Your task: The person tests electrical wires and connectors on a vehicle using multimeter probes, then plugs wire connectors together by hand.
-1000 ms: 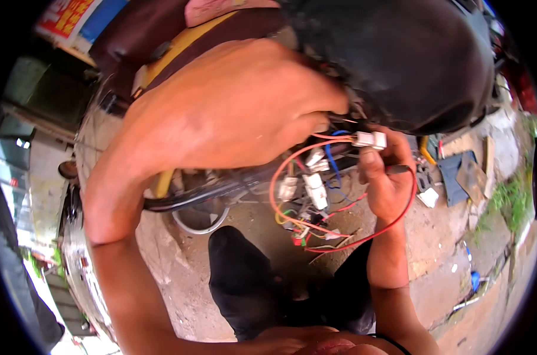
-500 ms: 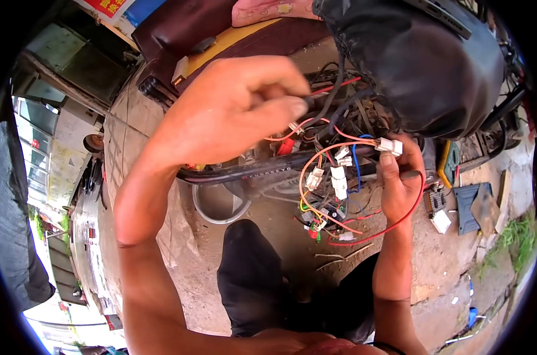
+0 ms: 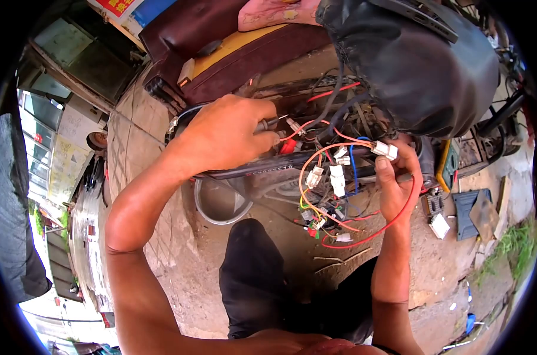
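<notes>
My left hand [image 3: 227, 130] is closed around a dark test probe [image 3: 268, 124]; its thin metal tip points right. Just beyond the tip is a small pale connector [image 3: 294, 126] on a pinkish wire. My right hand [image 3: 399, 177] pinches a white plug connector [image 3: 385, 150] between thumb and fingers, with orange-pink wires [image 3: 339, 144] running out of it leftward. A red lead [image 3: 399, 220] loops down from a dark stick-like piece also in that hand. Between the hands hang white connectors [image 3: 338, 180], a blue wire [image 3: 355, 171] and a tangle of coloured wires [image 3: 319, 220].
A dark frame tube [image 3: 268, 171] crosses below the wiring. The black seat [image 3: 416, 71] rises at upper right. A metal bowl [image 3: 198, 207] sits on the ground, a maroon sofa [image 3: 251, 65] stands behind, and a yellow-edged device [image 3: 447, 165] lies right.
My left hand has come down and slightly left from above the wiring, and the probe tip now shows beside the pale connector. My right hand still holds the white plug, nearly in place.
</notes>
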The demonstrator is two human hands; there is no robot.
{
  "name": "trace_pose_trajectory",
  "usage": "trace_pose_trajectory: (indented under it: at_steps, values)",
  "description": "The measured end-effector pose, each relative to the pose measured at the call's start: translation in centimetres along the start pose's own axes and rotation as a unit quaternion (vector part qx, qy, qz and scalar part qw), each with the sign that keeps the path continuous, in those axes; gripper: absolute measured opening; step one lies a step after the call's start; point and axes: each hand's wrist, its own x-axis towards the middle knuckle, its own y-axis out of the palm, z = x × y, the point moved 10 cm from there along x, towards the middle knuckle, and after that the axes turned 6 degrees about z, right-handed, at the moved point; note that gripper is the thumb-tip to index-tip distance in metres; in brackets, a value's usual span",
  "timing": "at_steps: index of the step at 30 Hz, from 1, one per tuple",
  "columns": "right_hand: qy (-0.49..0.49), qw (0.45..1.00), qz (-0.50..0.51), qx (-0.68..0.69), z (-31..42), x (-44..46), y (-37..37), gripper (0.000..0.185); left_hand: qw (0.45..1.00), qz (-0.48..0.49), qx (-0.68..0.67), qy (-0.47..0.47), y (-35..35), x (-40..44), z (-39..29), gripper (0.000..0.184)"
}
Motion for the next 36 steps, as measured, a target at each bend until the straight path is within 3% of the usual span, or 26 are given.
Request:
trace_pose_trajectory:
  at_steps: [3, 9, 13, 20, 23, 29, 33, 36]
  values:
    - [-0.001, 1.000, 0.007, 0.003, 0.3, -0.1, 0.0, 0.031, 0.995, 0.053, -0.039, -0.081, 0.1, 0.6, -0.8, 0.023]
    - [-0.020, 1.000, 0.014, -0.007, 0.9, -0.1, 0.0, 0.031, 0.997, 0.049, -0.006, -0.060, 0.8, 2.2, -0.4, 0.022]
    - [-0.035, 0.999, 0.030, -0.003, 1.3, 0.0, -0.1, 0.032, 0.977, 0.158, 0.065, -0.130, 2.3, 1.4, 1.3, 0.024]
    - [-0.018, 0.999, 0.034, 0.004, 0.6, 0.0, 0.0, 0.032, 0.962, 0.203, 0.136, -0.120, 3.4, 1.2, 2.5, 0.022]
    - [-0.015, 0.999, 0.035, 0.005, 0.7, 0.0, 0.0, 0.032, 0.969, 0.165, 0.147, -0.107, 3.2, 1.6, 2.1, 0.023]
    - [-0.049, 0.998, 0.036, -0.019, 1.4, 0.0, 0.0, 0.032, 0.986, -0.054, 0.034, -0.153, -1.1, 2.1, 2.1, 0.023]
    - [-0.050, 0.997, 0.038, -0.038, 1.7, -0.2, -0.2, 0.032, 0.980, -0.188, -0.030, -0.055, -2.8, 2.4, 0.6, 0.021]
    - [-0.050, 0.997, 0.036, -0.036, 2.0, -0.2, -0.3, 0.031, 0.969, -0.226, -0.091, -0.029, -2.6, 2.7, 0.5, 0.025]
